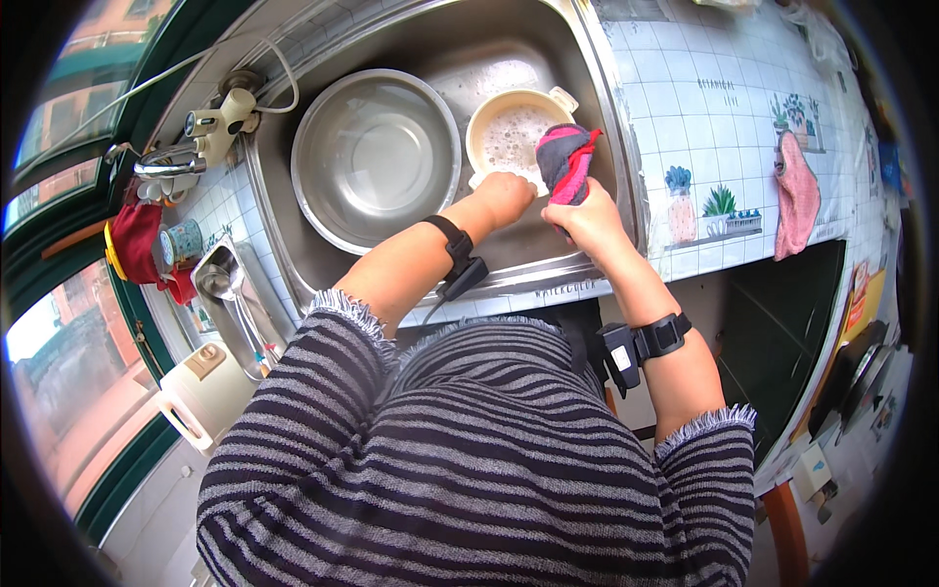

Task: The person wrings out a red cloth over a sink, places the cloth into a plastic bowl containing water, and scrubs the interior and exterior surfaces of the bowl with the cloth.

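Observation:
A small cream bowl with two side handles point(513, 132) stands in the stainless steel sink point(422, 40), and soapy bubbles dot its inside. At the near handle, my left hand point(506, 198) has its fingers curled around the rim and handle. My right hand point(585, 216) grips a bunched red, pink and dark grey cloth point(566, 161), whose upper end overlaps the bowl's right edge. To the left of the bowl sits a large round metal basin point(312, 158) that seems to hold clear water.
The faucet point(172, 163) and its white valve point(220, 125) rise at the sink's left. A metal tray with spoons point(235, 286) and a cream plastic jug point(205, 396) stand nearby. On the tiled-pattern counter point(682, 117), a pink cloth point(796, 198) hangs over the front edge.

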The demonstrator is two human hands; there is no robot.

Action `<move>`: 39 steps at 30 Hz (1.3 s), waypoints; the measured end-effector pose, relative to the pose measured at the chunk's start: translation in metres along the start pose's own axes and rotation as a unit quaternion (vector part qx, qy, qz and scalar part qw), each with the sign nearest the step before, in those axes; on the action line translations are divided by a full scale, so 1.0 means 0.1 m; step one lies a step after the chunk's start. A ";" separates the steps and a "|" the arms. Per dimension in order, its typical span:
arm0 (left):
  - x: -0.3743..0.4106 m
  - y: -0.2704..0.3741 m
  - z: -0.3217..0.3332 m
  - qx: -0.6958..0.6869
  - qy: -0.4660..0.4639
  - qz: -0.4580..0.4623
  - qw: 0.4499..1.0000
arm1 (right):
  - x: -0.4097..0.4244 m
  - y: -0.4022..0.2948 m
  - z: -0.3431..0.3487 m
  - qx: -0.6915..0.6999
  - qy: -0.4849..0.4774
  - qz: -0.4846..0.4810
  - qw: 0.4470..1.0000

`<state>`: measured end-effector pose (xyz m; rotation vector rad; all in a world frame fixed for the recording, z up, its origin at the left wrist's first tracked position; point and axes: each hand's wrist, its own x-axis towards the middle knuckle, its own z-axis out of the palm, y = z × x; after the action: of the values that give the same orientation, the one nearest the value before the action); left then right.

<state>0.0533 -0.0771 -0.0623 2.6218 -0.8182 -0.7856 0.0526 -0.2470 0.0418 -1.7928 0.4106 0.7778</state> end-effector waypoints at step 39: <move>-0.19 -0.25 -0.58 -0.773 0.138 -0.213 0.581 | -0.59 -0.24 0.06 -0.051 -0.026 -0.180 0.982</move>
<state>0.0844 -0.0393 -0.0175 1.1210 0.5625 -0.6133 0.0231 -0.2384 0.0979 -1.8678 0.0088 0.5955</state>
